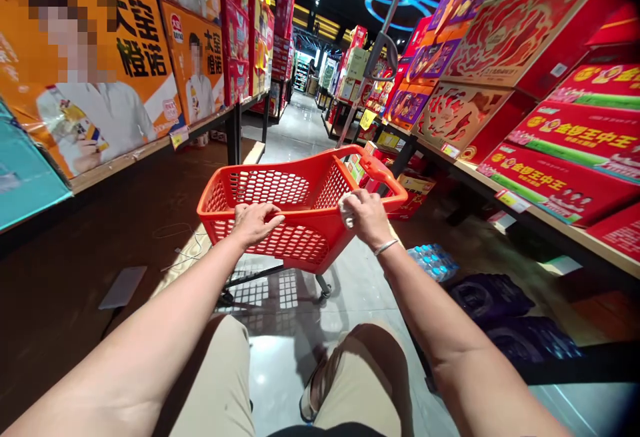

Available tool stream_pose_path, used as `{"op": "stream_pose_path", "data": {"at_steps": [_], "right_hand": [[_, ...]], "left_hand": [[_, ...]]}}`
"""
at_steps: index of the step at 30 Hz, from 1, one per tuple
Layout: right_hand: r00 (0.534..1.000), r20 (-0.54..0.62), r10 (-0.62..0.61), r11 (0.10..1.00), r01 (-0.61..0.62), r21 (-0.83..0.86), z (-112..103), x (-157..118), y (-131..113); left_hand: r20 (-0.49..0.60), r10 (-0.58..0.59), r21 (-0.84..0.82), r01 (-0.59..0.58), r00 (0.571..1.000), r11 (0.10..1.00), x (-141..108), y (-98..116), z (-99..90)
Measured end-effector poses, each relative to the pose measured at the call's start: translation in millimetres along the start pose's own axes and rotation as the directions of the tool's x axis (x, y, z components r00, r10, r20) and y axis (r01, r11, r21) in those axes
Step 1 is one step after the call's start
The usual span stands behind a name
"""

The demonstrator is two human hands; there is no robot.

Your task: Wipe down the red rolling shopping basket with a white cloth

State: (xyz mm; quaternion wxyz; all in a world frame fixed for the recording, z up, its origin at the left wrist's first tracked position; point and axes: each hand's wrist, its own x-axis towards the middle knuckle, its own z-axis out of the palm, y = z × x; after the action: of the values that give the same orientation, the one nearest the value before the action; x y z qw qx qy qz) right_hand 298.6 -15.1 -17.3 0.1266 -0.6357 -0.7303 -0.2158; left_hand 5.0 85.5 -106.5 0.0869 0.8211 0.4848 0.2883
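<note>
Red cart stands on the grey floor btwn 2 shelf rows, its basket empty as far as the view shows. L hand is on the near rim, L of its middle: fingers part-open, loosely bent, thumb out to the R, nothing seen in the grip; can't tell if the fingertips hook over the rim. R hand is at the near rim, close to the R corner, fingers closed on a crumpled white cloth, which is against the rim; thin bracelet on that wrist. Cart handle is at the R end, just beyond the R hand.

Grey pole w/ a looped grip rises behind the cart's R end; can't tell if it's attached. L side: orange cartons on the L shelf. R side: red boxes along the R shelf's front edge; bottle pack and dark purple packs are low down, below that shelf.
</note>
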Motion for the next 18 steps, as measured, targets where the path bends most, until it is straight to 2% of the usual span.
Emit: {"op": "stream_pose_path", "data": {"at_steps": [2, 4, 7, 8, 10, 13, 14, 16, 18], "right_hand": [[0.996, 0.004, 0.084, 0.996, -0.084, -0.006, -26, 4, 31], [0.971, -0.020, 0.239, 0.971, -0.240, -0.017, -44, 4, 63], [0.910, -0.108, 0.399, 0.917, -0.398, 0.035, -47, -2, 86], [0.894, -0.167, 0.416, 0.910, -0.409, 0.072, -41, -5, 84], [0.853, -0.332, 0.404, 0.915, -0.376, 0.147, -26, -14, 69], [0.782, -0.535, 0.319, 0.948, -0.262, 0.182, -2, -28, 36], [0.775, -0.562, 0.289, 0.957, -0.228, 0.178, 4, -32, 25], [0.782, -0.570, 0.253, 0.967, -0.191, 0.166, 14, -39, 7], [0.823, -0.520, 0.226, 0.974, -0.174, 0.148, 25, -45, -12]], "left_hand": [[0.000, -0.015, -0.003, 0.015, 1.000, 1.000, 1, -9, -5.1], [-0.015, -0.051, 0.009, 0.051, 0.999, 0.999, 2, -14, -9.4], [-0.052, -0.120, 0.061, 0.123, 0.991, 0.991, 7, -6, -12.7], [-0.060, -0.125, 0.068, 0.129, 0.990, 0.989, 9, 3, -12.4], [-0.042, -0.065, 0.027, 0.066, 0.997, 0.997, 13, 26, -9.3], [0.053, 0.191, -0.149, -0.181, 0.980, 0.972, 18, 66, -1.1], [0.055, 0.231, -0.157, -0.220, 0.971, 0.963, 19, 77, 1.4], [0.029, 0.203, -0.150, -0.196, 0.979, 0.969, 21, 89, 4.3], [0.009, 0.133, -0.144, -0.131, 0.991, 0.981, 23, 90, 3.9]]}}
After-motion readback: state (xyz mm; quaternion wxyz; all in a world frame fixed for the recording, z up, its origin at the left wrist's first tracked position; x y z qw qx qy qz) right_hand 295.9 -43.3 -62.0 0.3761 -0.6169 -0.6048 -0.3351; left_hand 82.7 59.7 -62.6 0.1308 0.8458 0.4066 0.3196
